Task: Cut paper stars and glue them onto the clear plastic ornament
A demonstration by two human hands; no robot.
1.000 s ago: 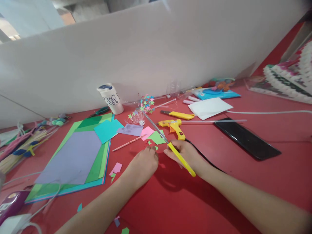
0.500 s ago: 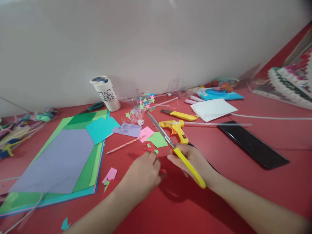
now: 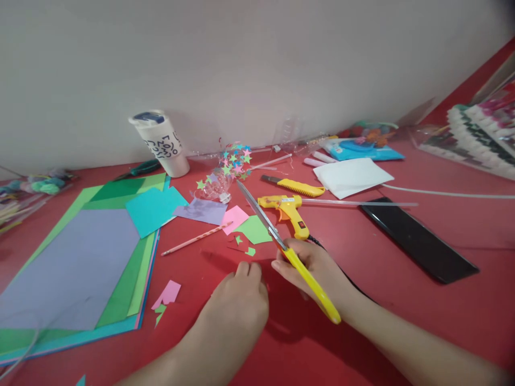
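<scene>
My right hand grips yellow-handled scissors, whose closed blades point up and left over the red table. My left hand rests knuckles-up just left of it, fingers curled down against the table; what they hold, if anything, is hidden. Small green and red paper scraps lie just beyond my fingertips. A green paper piece and a pink one lie under the scissor blades.
A stack of coloured paper sheets lies at left, with a pencil beside it. Farther back are a yellow glue gun, a yellow utility knife, a white cup, paper stars, white paper and a black phone.
The view has tilted down and shifted. Both hands have drawn slightly toward me, the scissors still in my right hand, and my left hand's fingers have curled down onto the table.
</scene>
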